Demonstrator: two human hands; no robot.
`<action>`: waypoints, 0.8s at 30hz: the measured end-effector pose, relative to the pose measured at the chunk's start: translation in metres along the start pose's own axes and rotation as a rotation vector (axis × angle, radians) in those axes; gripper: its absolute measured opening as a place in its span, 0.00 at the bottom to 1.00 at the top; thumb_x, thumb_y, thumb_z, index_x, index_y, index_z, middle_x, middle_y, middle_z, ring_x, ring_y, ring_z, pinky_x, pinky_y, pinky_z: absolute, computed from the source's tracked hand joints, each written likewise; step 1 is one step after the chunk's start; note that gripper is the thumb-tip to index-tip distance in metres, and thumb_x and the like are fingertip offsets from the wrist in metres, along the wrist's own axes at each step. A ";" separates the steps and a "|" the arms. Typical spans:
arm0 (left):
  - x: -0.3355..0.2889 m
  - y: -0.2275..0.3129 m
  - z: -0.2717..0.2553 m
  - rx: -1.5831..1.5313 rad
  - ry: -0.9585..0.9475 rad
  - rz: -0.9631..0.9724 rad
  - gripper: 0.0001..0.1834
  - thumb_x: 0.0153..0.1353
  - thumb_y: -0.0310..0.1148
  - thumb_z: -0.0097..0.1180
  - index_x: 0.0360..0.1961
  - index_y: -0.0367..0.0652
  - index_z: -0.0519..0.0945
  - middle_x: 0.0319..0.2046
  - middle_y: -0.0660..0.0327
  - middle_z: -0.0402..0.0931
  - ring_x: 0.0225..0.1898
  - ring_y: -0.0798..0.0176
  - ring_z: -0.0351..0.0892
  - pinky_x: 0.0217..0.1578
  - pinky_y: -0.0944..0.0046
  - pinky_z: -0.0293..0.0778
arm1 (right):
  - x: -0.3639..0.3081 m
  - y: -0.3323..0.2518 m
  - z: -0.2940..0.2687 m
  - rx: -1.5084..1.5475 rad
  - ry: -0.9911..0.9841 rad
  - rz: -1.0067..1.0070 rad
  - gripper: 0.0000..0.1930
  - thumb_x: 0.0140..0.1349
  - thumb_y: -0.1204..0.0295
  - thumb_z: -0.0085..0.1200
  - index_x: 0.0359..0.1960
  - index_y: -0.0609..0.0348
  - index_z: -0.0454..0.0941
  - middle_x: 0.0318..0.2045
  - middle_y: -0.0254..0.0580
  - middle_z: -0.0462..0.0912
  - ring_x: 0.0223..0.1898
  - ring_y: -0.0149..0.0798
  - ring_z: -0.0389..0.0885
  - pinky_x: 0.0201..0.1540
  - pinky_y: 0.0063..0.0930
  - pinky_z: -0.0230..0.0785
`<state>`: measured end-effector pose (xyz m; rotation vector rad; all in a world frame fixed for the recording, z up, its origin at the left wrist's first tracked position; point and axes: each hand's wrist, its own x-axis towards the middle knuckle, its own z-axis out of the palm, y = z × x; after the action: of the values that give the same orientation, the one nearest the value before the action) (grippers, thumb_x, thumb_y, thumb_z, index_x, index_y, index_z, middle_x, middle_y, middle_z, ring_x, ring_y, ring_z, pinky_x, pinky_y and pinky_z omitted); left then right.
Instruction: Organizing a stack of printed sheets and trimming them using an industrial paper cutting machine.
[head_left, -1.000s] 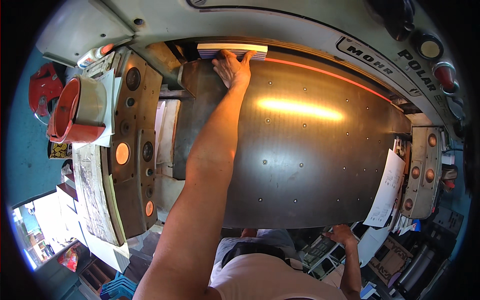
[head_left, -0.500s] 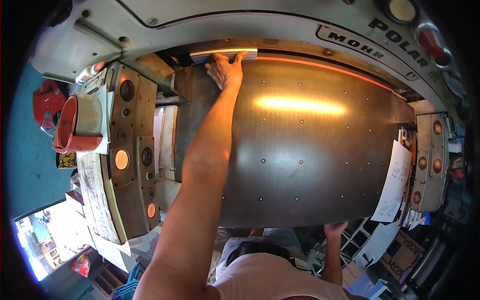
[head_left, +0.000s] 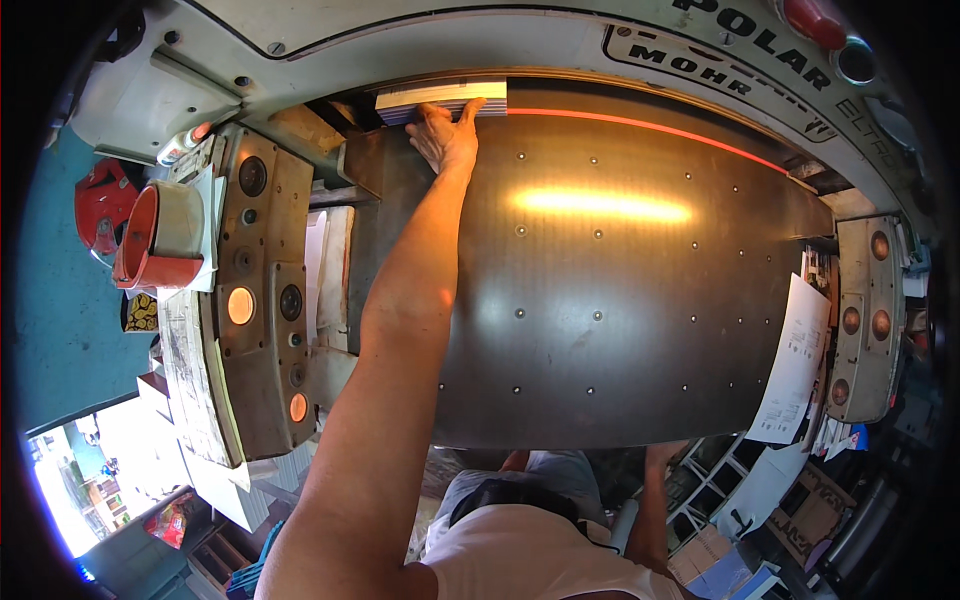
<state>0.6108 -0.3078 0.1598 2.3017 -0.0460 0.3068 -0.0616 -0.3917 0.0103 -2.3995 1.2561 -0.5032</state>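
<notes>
At the back left of the dark metal table (head_left: 560, 270) of a paper cutter lies a stack of paper (head_left: 440, 97), its pale top and layered front edge showing. My left hand (head_left: 447, 145) presses on the front of this stack, fingers curled against it and thumb reaching up its edge. A red light line (head_left: 640, 125) runs rightward from the stack across the table. My right hand (head_left: 664, 452) is low at the table's front edge, and its fingers are hidden there.
Control panels with round buttons stand at the left (head_left: 262, 290) and right (head_left: 862, 310). A red and beige round container (head_left: 165, 235) rests beside the left panel. A printed sheet (head_left: 792, 360) hangs along the table's right side. The machine's grey beam (head_left: 560, 40) spans the back.
More of the paper stack's top shows below the beam. My left hand stays against the stack. At the front edge, my right hand is now less visible. The whole view has shifted slightly.
</notes>
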 end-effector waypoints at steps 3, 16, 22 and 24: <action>-0.005 0.006 0.007 -0.040 -0.030 -0.003 0.33 0.47 0.58 0.72 0.35 0.42 0.70 0.35 0.58 0.74 0.48 0.46 0.67 0.53 0.44 0.63 | 0.003 0.004 0.002 -0.001 -0.005 0.093 0.22 0.64 0.63 0.57 0.54 0.67 0.72 0.56 0.50 0.76 0.54 0.50 0.76 0.59 0.41 0.66; -0.003 0.006 0.003 0.000 -0.021 0.005 0.34 0.47 0.59 0.72 0.38 0.40 0.71 0.35 0.59 0.75 0.46 0.48 0.67 0.51 0.47 0.63 | 0.018 -0.057 -0.042 0.154 -0.155 0.117 0.36 0.59 0.55 0.61 0.60 0.72 0.66 0.61 0.58 0.69 0.60 0.55 0.67 0.68 0.45 0.51; -0.002 0.003 0.003 -0.007 -0.026 0.011 0.37 0.46 0.60 0.72 0.38 0.40 0.71 0.35 0.59 0.74 0.47 0.49 0.66 0.51 0.47 0.63 | 0.014 -0.057 -0.034 0.596 0.086 0.566 0.30 0.70 0.54 0.49 0.64 0.65 0.67 0.60 0.53 0.72 0.62 0.51 0.68 0.69 0.40 0.53; -0.003 0.004 0.002 -0.013 -0.026 0.013 0.37 0.45 0.61 0.72 0.39 0.39 0.71 0.35 0.59 0.74 0.48 0.49 0.66 0.51 0.47 0.63 | 0.020 -0.046 -0.040 1.008 0.037 0.720 0.28 0.71 0.52 0.46 0.62 0.62 0.69 0.59 0.49 0.74 0.61 0.48 0.70 0.67 0.39 0.58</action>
<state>0.6082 -0.3126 0.1609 2.2932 -0.0756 0.2822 -0.0384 -0.3915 0.0701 -1.0405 1.3175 -0.7089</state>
